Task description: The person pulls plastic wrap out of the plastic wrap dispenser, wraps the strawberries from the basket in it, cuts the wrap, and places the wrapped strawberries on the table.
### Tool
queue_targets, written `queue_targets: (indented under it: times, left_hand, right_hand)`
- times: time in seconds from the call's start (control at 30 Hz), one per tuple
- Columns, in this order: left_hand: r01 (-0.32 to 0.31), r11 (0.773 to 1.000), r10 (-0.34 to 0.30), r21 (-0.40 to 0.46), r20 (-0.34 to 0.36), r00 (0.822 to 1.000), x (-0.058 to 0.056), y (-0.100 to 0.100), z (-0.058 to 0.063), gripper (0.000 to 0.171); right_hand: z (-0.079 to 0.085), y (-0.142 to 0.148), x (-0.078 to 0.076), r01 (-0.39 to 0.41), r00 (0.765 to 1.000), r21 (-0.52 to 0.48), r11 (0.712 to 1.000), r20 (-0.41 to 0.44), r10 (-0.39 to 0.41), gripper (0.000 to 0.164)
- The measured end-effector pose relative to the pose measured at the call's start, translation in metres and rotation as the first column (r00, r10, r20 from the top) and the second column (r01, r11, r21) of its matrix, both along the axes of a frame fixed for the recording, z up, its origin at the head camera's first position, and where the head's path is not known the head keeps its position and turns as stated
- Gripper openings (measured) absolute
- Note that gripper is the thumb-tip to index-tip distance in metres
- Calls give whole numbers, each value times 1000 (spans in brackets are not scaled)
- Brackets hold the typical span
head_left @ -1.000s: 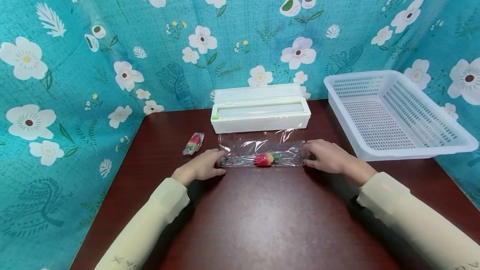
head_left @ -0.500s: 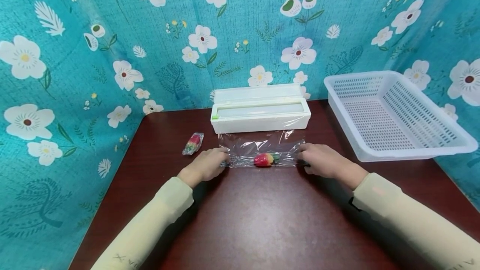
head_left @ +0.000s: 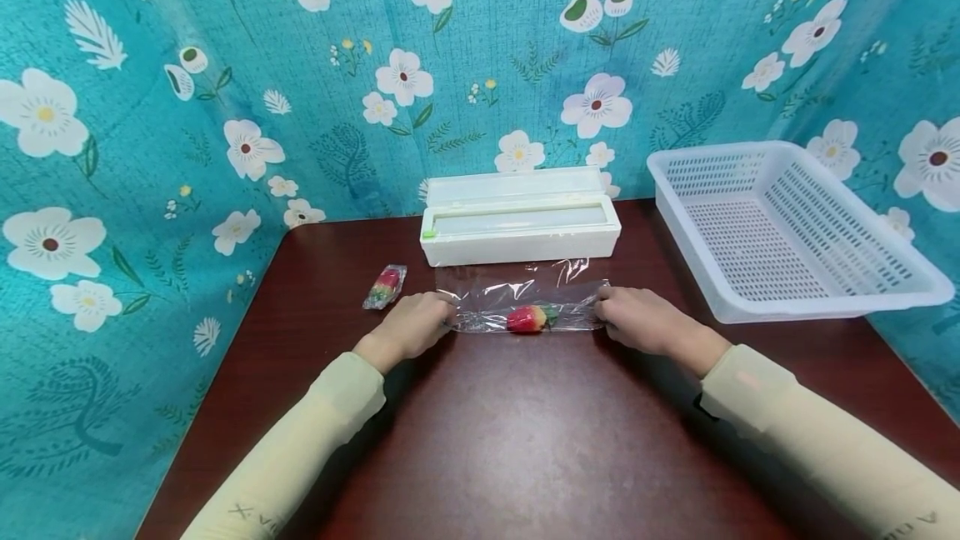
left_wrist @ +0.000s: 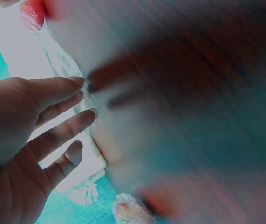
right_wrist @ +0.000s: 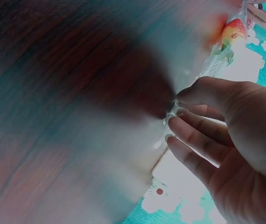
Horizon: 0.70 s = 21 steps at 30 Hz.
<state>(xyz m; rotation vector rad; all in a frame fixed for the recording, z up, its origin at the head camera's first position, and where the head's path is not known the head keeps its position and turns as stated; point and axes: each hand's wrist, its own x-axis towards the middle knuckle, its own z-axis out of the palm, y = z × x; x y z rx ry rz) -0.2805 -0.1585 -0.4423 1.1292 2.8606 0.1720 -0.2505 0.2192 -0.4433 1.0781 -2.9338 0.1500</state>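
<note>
A red and yellow strawberry-like fruit (head_left: 527, 318) with green leaves lies under clear plastic wrap (head_left: 491, 280), near the wrap's front edge. At the wrap's left end my left hand (head_left: 415, 325) pinches the film between thumb and fingertips. My right hand (head_left: 647, 319) pinches its right end in the same way. In the left wrist view, the left hand's (left_wrist: 35, 126) outer fingers spread apart from the film. The right wrist view shows the right hand's (right_wrist: 226, 126) thumb and forefinger meeting at the film edge. Behind the wrap stands a white wrap dispenser box (head_left: 521, 248), its lid raised.
A second fruit (head_left: 386, 286), wrapped in film, lies left of the wrap, just beyond my left hand. On the right stands a white perforated basket (head_left: 757, 307). A blue flowered cloth (head_left: 337, 107) hangs behind the dark red-brown table (head_left: 517, 440).
Both hands have moved slightly inward, and their fingers have closed on the ends of the wrap. The fruit, box and basket stay in place.
</note>
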Motion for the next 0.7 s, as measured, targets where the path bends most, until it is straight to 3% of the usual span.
queue_targets:
  times: [0.13,0.37,0.7]
  left_hand:
    - [-13,1000,13,21,20,1000,0,-4,0,5]
    - [-8,996,5,92,41,999,-2,-8,1,9]
    - [50,983,-69,178,102,992,-5,-7,1,15]
  right_hand:
    - [1,0,0,3,999,-17,1000,39,-2,26]
    - [5,2,-2,-21,995,-21,1000,102,23,26]
    - [1,1,-4,-33,999,-8,999,38,33,28]
